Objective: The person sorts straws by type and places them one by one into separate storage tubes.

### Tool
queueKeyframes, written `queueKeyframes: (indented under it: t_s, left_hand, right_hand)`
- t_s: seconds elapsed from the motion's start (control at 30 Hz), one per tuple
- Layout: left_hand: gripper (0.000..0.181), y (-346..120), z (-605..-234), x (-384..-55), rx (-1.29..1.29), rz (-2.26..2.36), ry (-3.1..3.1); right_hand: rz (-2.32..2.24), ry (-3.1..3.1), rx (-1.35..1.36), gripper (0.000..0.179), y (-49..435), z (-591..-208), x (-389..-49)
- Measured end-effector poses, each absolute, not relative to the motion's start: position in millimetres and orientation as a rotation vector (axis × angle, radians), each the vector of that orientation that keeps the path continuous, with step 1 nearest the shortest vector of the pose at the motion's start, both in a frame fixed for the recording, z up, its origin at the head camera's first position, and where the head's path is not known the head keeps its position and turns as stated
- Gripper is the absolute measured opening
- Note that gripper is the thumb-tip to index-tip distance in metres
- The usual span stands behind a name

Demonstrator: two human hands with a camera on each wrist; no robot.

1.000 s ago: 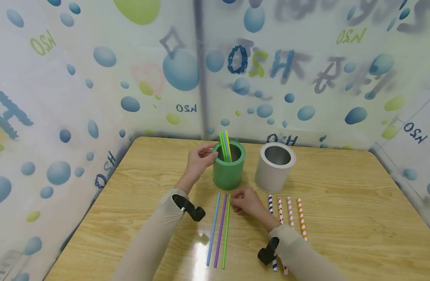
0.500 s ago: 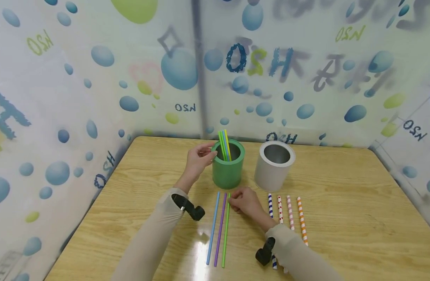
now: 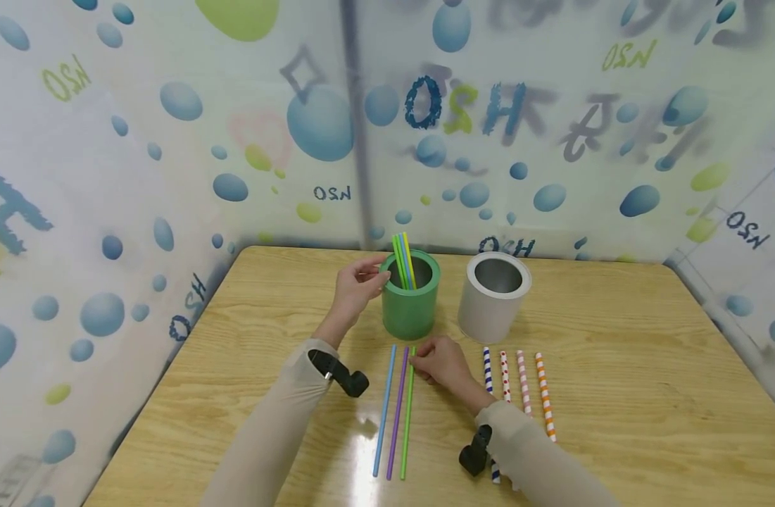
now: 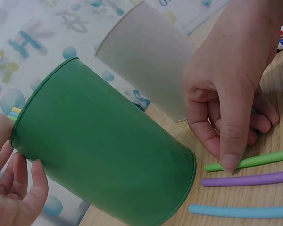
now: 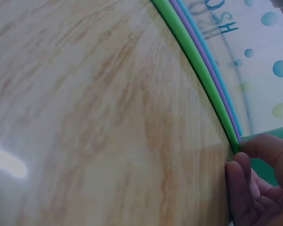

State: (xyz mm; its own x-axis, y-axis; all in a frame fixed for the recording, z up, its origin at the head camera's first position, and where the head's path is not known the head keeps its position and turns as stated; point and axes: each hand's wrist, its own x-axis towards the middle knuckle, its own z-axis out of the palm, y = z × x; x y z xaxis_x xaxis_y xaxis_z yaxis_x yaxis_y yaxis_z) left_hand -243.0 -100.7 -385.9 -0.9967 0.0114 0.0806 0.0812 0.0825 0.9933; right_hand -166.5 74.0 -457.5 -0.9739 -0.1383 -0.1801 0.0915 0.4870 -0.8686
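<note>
My left hand (image 3: 354,289) grips the rim of a green canister (image 3: 409,313), thumb and fingers on its left side. Several plain straws (image 3: 405,260), green, blue and yellow, stand leaning inside it. In front of the canister, a light blue straw (image 3: 383,411), a purple straw (image 3: 397,413) and a green straw (image 3: 408,419) lie side by side on the table. My right hand (image 3: 447,362) pinches the far end of that green straw; in the left wrist view the thumb sits on top of the straw (image 4: 269,159), its end poking out past the thumb.
A white canister (image 3: 491,310) stands right of the green one. Patterned paper straws, including a dark blue striped straw (image 3: 487,366) and an orange striped straw (image 3: 544,394), lie partly under my right forearm. A printed wall covering (image 3: 267,127) rises behind the wooden table (image 3: 640,366).
Both hands keep nearly the same places, the left on the canister rim and the right at the green straw's end. The head view drifts slightly.
</note>
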Motion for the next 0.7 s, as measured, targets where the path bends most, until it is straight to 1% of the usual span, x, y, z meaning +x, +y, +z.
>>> queueKeyframes:
  t_s: [0.33, 0.7]
  left_hand:
    - [0.032, -100.7, -385.2, -242.1, -0.100, -2.097, -2.268]
    - [0.035, -101.8, -383.5, -242.9, -0.099, -2.143, -2.271]
  right_hand:
    - [-1.424, 2.563, -0.063, 0.012, 73.6, -457.7, -166.7]
    - [-1.373, 2.581, -0.018, 0.013, 72.6, -457.9, -167.5]
